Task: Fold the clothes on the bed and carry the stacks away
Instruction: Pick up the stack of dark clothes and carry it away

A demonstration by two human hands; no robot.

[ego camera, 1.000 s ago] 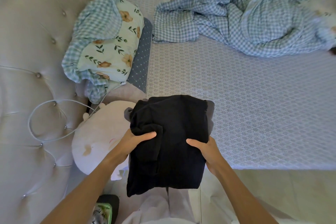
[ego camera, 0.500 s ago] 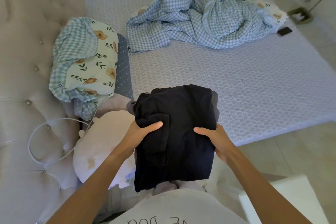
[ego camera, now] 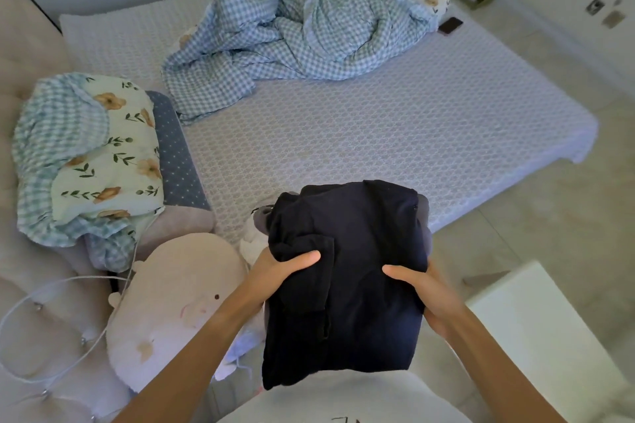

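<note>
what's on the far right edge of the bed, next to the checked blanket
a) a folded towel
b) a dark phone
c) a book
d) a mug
b: a flat dark phone lies on the bed just right of the crumpled checked blanket.

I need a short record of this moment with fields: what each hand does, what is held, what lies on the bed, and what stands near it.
left hand: left hand grips the left side of the stack, thumb on top
right hand: right hand grips the right side, thumb on top
held: stack of dark folded clothes, lifted in front of the body
bed: checked blanket crumpled at the far side; phone beside it
headboard side: floral pillow, plush toy, white cable
near right: white surface
</note>
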